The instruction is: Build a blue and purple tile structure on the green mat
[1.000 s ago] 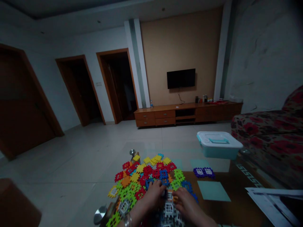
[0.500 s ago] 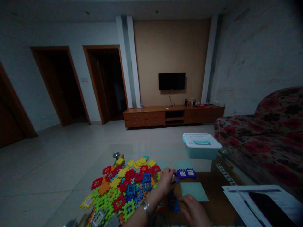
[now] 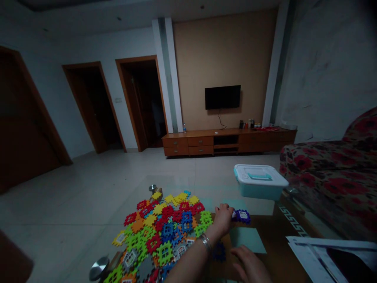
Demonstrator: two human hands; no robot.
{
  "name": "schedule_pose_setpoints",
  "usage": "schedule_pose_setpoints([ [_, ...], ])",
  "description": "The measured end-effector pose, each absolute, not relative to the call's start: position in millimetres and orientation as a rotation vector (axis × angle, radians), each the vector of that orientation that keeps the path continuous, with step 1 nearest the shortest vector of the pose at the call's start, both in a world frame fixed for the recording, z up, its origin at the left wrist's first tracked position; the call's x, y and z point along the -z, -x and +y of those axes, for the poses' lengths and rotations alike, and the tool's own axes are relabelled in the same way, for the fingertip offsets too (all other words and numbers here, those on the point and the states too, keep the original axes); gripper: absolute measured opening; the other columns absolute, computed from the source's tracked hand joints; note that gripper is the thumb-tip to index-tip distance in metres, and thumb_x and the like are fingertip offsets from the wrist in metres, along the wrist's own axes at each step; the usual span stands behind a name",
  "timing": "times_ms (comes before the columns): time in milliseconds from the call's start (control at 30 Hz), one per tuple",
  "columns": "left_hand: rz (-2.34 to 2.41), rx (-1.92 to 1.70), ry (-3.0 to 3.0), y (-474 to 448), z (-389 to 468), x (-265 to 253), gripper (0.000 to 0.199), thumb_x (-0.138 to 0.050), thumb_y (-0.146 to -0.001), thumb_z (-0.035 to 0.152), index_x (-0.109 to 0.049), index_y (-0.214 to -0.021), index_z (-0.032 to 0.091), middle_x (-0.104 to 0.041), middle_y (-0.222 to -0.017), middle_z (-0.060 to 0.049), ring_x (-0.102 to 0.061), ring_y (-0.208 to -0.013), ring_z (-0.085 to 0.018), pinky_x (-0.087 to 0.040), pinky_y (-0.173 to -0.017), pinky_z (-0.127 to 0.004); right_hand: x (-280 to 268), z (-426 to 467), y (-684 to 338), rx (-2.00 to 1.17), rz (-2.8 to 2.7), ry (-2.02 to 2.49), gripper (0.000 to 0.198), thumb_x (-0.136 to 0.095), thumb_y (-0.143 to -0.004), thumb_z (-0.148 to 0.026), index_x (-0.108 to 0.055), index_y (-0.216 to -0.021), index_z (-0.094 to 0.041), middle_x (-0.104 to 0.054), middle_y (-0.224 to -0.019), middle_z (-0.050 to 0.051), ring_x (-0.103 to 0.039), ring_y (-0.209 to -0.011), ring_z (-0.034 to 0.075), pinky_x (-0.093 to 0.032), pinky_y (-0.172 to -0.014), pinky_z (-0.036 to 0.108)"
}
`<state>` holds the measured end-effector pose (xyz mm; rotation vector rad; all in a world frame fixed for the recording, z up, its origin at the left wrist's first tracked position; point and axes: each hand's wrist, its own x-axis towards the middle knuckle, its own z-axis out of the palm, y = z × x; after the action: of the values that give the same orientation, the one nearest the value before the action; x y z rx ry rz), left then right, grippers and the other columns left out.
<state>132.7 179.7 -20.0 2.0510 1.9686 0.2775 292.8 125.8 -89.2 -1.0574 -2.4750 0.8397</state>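
Observation:
A heap of bright interlocking plastic tiles (image 3: 165,228) in red, yellow, green, blue and orange lies on the glass table (image 3: 273,243). My left hand (image 3: 223,217), a bracelet on its wrist, reaches past the heap, and its curled fingers close on the left end of a pair of joined purple tiles (image 3: 243,215). Lower down, my right hand (image 3: 250,267) rests on the table with nothing in it, just right of a dark blue tile (image 3: 219,251) and below a teal square (image 3: 247,239) under the glass.
A teal box with a white lid (image 3: 259,181) stands on the table's far right. Papers (image 3: 324,251) lie at the right edge beside a floral sofa (image 3: 330,177). A round metal fitting (image 3: 98,269) marks the table's left corner. Tiled floor and a TV cabinet (image 3: 226,143) lie beyond.
My left hand has left the piece near my body and reached forward and right to the purple tiles. My right hand has let go and settled on the table.

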Motion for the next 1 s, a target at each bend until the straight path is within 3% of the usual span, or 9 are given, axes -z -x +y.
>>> schedule_pose_setpoints([
  [167,2.037,-0.332,-2.031,-107.9,122.3,7.2,0.055,-0.053,-0.083,0.026,-0.046,-0.137,0.028,-0.043,-0.146,-0.008,-0.035,-0.134,-0.028,-0.027,-0.111,-0.043,76.0,113.2,-268.3,-0.803,-2.485,1.154,0.040,-0.052,-0.077,-0.011,-0.071,-0.111,-0.020,-0.069,-0.115,0.012,-0.062,-0.112,0.028,-0.046,-0.097,0.033],
  [300,2.333,-0.102,-1.779,-50.0,75.8,-6.8,0.059,-0.046,-0.079,0.010,-0.050,-0.136,0.024,-0.039,-0.152,-0.011,-0.029,-0.141,-0.030,-0.025,-0.112,-0.049,66.7,108.4,-248.8,-0.758,-2.508,1.273,0.041,-0.057,-0.074,-0.009,-0.070,-0.111,-0.019,-0.068,-0.117,0.012,-0.060,-0.114,0.029,-0.044,-0.098,0.034],
  [367,2.416,0.007,-1.644,-17.8,59.5,-12.4,0.058,-0.050,-0.078,0.014,-0.050,-0.135,0.023,-0.036,-0.153,-0.012,-0.029,-0.142,-0.032,-0.025,-0.112,-0.050,62.7,107.9,-239.6,-0.725,-2.494,1.340,0.045,-0.061,-0.073,-0.012,-0.068,-0.117,-0.020,-0.066,-0.119,0.012,-0.057,-0.117,0.030,-0.043,-0.099,0.035],
  [567,2.391,0.080,-1.596,34.6,33.0,-20.8,0.058,-0.066,-0.068,0.024,-0.058,-0.126,0.027,-0.054,-0.138,-0.008,-0.043,-0.130,-0.031,-0.036,-0.106,-0.046,63.8,110.4,-223.4,-0.626,-2.486,1.418,0.060,-0.071,-0.065,-0.015,-0.064,-0.124,-0.025,-0.063,-0.123,0.010,-0.054,-0.120,0.032,-0.044,-0.097,0.039],
  [700,2.298,0.071,-1.685,40.6,26.5,-18.4,0.061,-0.066,-0.066,0.021,-0.058,-0.126,0.030,-0.060,-0.130,-0.004,-0.049,-0.123,-0.024,-0.037,-0.104,-0.035,74.4,115.4,-226.8,-0.655,-2.455,1.479,0.048,-0.074,-0.060,-0.017,-0.068,-0.108,-0.022,-0.064,-0.115,0.010,-0.057,-0.115,0.032,-0.045,-0.091,0.036],
  [867,2.277,0.019,-1.718,43.9,25.3,-16.7,0.065,-0.065,-0.066,0.018,-0.054,-0.129,0.027,-0.057,-0.133,-0.004,-0.048,-0.123,-0.023,-0.037,-0.102,-0.030,84.0,117.0,-234.6,-0.860,-2.385,1.378,0.023,-0.063,-0.062,-0.013,-0.064,-0.084,-0.021,-0.068,-0.097,0.005,-0.063,-0.097,0.024,-0.044,-0.081,0.029],
  [1000,2.241,-0.135,-1.736,35.2,34.3,-14.8,0.072,-0.067,-0.067,0.020,-0.047,-0.136,0.026,-0.054,-0.136,-0.005,-0.046,-0.127,-0.023,-0.035,-0.105,-0.029,81.7,130.0,-248.2,-0.999,-2.193,1.366,0.024,-0.051,-0.067,-0.014,-0.064,-0.086,-0.021,-0.072,-0.090,0.004,-0.066,-0.091,0.022,-0.047,-0.079,0.028],
])
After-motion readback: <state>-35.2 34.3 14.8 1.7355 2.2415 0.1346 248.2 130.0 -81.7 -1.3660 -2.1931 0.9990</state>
